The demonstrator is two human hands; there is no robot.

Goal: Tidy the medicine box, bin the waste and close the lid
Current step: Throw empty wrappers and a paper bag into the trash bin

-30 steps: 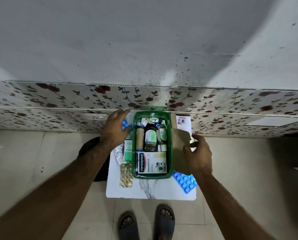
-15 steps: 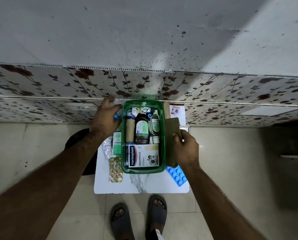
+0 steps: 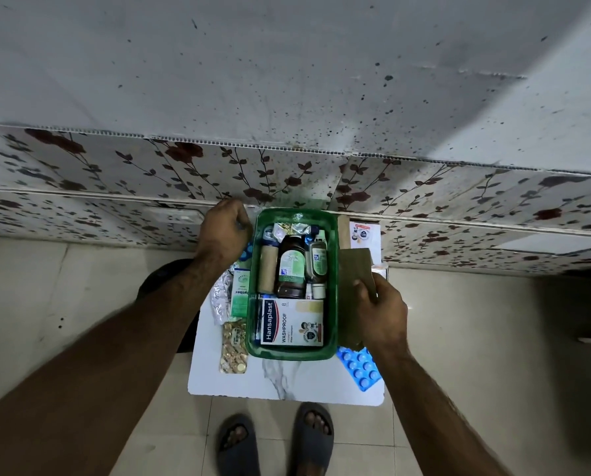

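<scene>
The open green medicine box (image 3: 292, 353) stands on a small white marble-look table (image 3: 287, 383). Inside lie a Hansaplast carton (image 3: 292, 322), a brown syrup bottle (image 3: 290, 266), a smaller bottle (image 3: 316, 262) and a beige roll (image 3: 266, 269). My right hand (image 3: 383, 314) grips a brown cardboard piece (image 3: 354, 269) standing against the box's right wall. My left hand (image 3: 223, 231) is curled at the box's far left corner, over something blue; what it holds is hidden.
Left of the box lie a gold blister strip (image 3: 234, 347), a green-white carton (image 3: 240, 297) and a silver foil strip (image 3: 220, 297). A blue blister strip (image 3: 359, 367) lies right. A white leaflet (image 3: 364, 235) sits far right. A dark round object (image 3: 156, 280) stands left of the table.
My right hand has closed on the cardboard piece and brought it in against the box's right side. My left hand's fingers have curled tighter at the far left corner.
</scene>
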